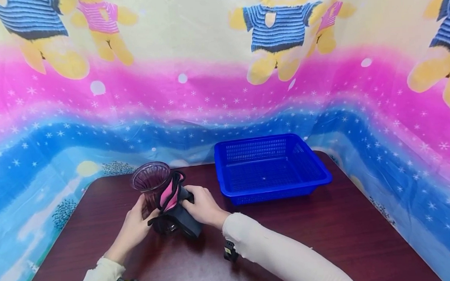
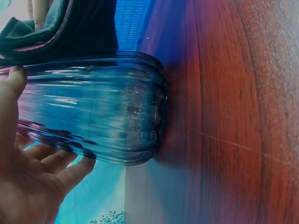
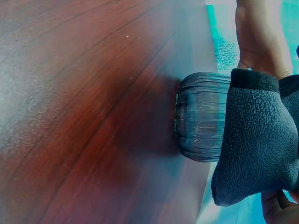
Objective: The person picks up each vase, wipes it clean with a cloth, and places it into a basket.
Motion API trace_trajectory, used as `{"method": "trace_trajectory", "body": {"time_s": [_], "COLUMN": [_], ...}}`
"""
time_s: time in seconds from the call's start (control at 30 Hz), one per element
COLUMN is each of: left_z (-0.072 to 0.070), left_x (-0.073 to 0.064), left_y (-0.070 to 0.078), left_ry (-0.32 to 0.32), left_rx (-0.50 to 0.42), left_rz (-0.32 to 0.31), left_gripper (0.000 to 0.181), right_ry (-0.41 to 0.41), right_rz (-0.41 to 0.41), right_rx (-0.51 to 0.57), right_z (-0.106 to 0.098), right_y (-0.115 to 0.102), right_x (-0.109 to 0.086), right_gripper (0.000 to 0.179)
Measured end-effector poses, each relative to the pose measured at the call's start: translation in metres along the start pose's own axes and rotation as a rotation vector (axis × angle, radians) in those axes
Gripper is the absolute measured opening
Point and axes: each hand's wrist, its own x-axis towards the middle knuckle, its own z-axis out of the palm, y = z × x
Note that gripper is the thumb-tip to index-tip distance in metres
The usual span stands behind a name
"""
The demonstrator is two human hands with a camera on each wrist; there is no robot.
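Note:
A tinted, see-through fluted vase [image 1: 150, 178] with a flared rim stands at the left of the table. My left hand [image 1: 132, 228] grips its side; the left wrist view shows the thumb on one side and the fingers [image 2: 74, 175] curled round the other. Against the vase's right side is a fleecy dark grey cloth [image 3: 257, 135] with pink parts and black edging. The right hand [image 1: 203, 205] holds this cloth, its fingers bent over a fold. Part of the vase's body is hidden behind the cloth. Its base [image 2: 149, 107] is on the tabletop.
A blue plastic basket [image 1: 277, 191] with slotted walls stands at the back right of the dark red-brown wooden table [image 1: 310, 238]. Behind the table hangs a printed curtain [image 1: 191, 87] with bears and snowflakes. A small black device [image 1: 231, 251] is at the right sleeve.

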Motion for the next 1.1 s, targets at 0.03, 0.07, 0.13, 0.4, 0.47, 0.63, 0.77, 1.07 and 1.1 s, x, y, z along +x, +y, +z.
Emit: {"method": "trace_trajectory", "body": {"time_s": [0.03, 0.07, 0.13, 0.4, 0.47, 0.63, 0.77, 1.07, 1.1], "left_z": [0.000, -0.001, -0.002, -0.003, -0.003, -0.002, 0.000, 0.000, 0.000], "left_x": [0.000, 0.000, 0.000, -0.002, -0.002, -0.002, 0.000, 0.000, 0.000], "left_y": [0.000, 0.000, 0.001, 0.003, 0.004, 0.004, 0.003, 0.003, 0.003], "left_ry": [-0.004, -0.009, -0.021, -0.039, -0.043, -0.030, -0.017, -0.013, -0.012], "left_rx": [0.005, 0.007, 0.017, 0.045, 0.050, 0.034, 0.017, 0.006, 0.004], "left_rz": [-0.005, -0.011, -0.022, -0.038, -0.046, -0.052, -0.045, -0.040, -0.039], "left_gripper": [0.068, 0.069, 0.071, 0.079, 0.080, 0.079, 0.076, 0.076, 0.076], "right_ry": [-0.004, -0.007, -0.011, -0.038, -0.045, -0.053, -0.052, -0.075, -0.079], "right_rz": [0.004, 0.007, 0.012, 0.031, 0.033, 0.029, 0.029, 0.038, 0.039], "right_rx": [0.000, -0.003, -0.012, -0.049, -0.060, -0.102, -0.121, -0.145, -0.144], "right_z": [0.001, 0.001, 0.003, 0.008, 0.009, 0.012, 0.016, 0.021, 0.022], "right_y": [0.001, 0.002, 0.004, 0.013, 0.016, 0.022, 0.027, 0.033, 0.034], "right_x": [0.000, -0.001, -0.002, -0.008, -0.010, -0.013, -0.015, -0.020, -0.020], "right_gripper": [0.017, 0.017, 0.018, 0.016, 0.016, 0.015, 0.014, 0.008, 0.008]}}
